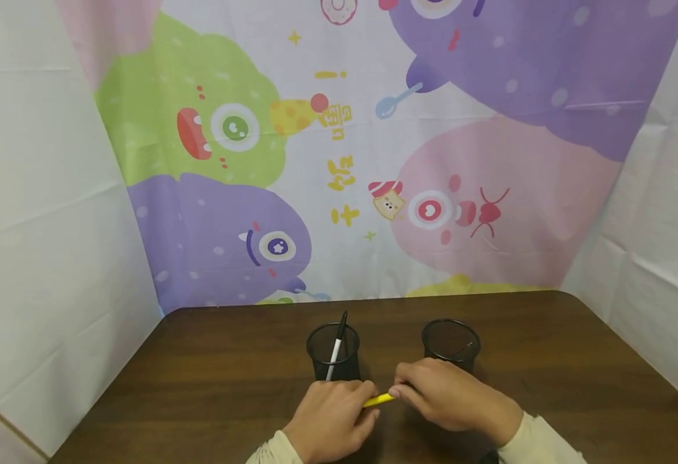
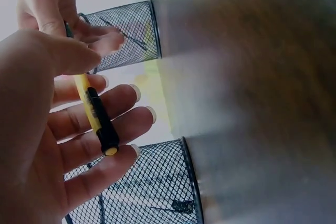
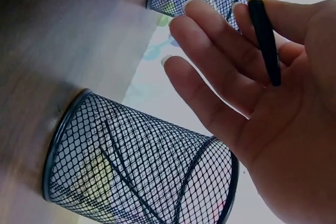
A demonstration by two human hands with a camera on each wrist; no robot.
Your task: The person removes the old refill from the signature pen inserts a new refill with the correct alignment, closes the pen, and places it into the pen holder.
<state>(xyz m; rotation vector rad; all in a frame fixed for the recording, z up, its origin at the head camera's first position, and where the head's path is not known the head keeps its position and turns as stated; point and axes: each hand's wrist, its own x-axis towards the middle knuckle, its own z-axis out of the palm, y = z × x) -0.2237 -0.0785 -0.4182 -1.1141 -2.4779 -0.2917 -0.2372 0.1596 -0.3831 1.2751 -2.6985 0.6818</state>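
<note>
A yellow pen (image 1: pixel 379 400) with black ends stretches between the two hands, above the table. The left hand (image 1: pixel 333 419) pinches it with thumb and forefinger; in the left wrist view the black clip end (image 2: pixel 106 136) lies across the other fingers. At the opposite end, the right hand (image 1: pixel 455 396) pinches the pen, its tapered black end (image 3: pixel 266 45) pointing into the palm while the remaining fingers extend. Just beyond the left hand stands a black mesh pen cup (image 1: pixel 347 368) holding a white pen with a black cap (image 1: pixel 335 354). Another mesh cup (image 3: pixel 142 161) stands behind the right hand.
Thin dark sticks (image 3: pixel 126 179) lean inside the right cup. Both cups stand upright on the dark brown wooden table (image 1: pixel 229 374). A printed cartoon cloth (image 1: pixel 350 258) hangs behind the table's far edge, with white cloth (image 1: pixel 43 193) along the sides.
</note>
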